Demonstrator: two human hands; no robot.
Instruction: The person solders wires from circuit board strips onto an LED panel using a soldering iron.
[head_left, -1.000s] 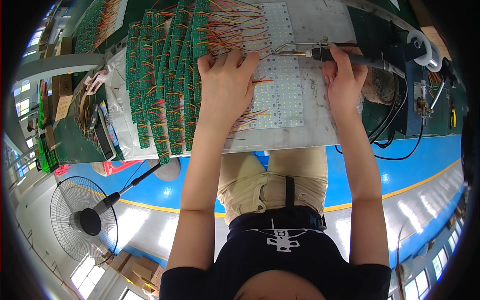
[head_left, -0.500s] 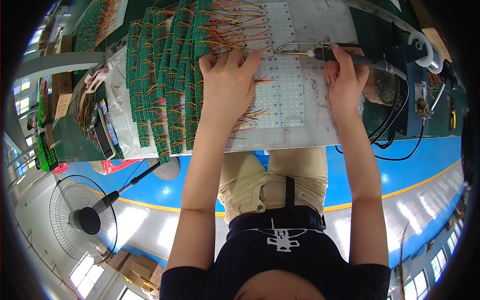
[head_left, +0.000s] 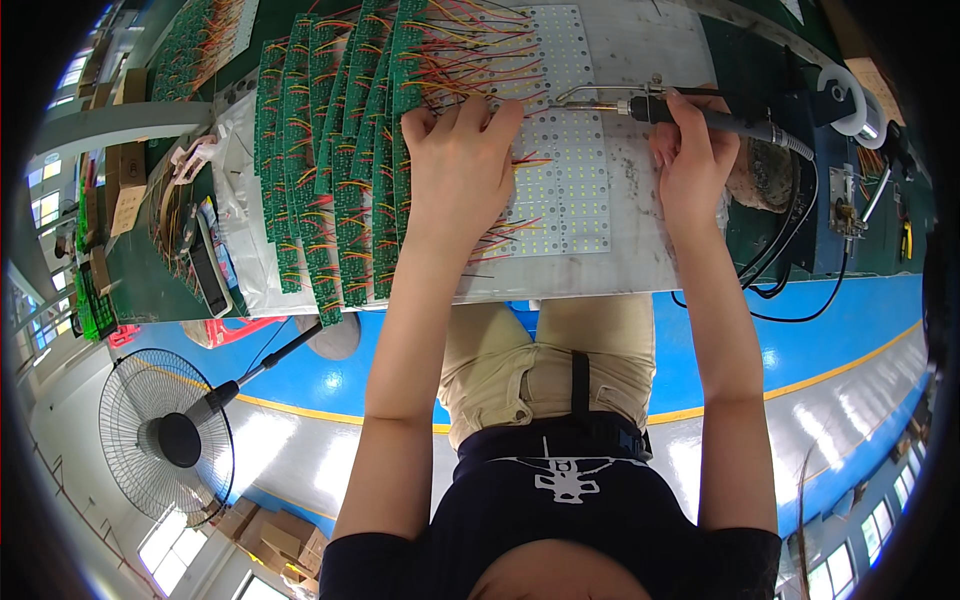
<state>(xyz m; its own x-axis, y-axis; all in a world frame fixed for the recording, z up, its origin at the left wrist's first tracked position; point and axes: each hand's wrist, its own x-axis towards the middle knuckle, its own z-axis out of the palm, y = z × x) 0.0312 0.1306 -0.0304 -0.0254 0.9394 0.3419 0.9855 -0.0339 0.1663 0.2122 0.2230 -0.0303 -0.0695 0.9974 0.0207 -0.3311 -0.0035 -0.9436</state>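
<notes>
My right hand grips a soldering iron with a thin metal feed tube along its top. The iron points left, its tip just beside my left fingers over a white panel dotted with small yellowish LEDs. Bent over the panel's left part, my left hand has its fingers closed, with a thin red wire at the index fingertip. Under and beside that hand lie overlapping strips of green circuit board, with red, yellow and black wires fanning onto the panel. My left fingertips are partly hidden.
To the right stand a white spool and a blue device, with black cables hanging past the table edge. A dark lump sits below the iron's handle. A phone lies left; a fan stands on the floor.
My left hand and the circuit boards have shifted very slightly to the right. The soldering iron stays nearly in place in my right hand.
</notes>
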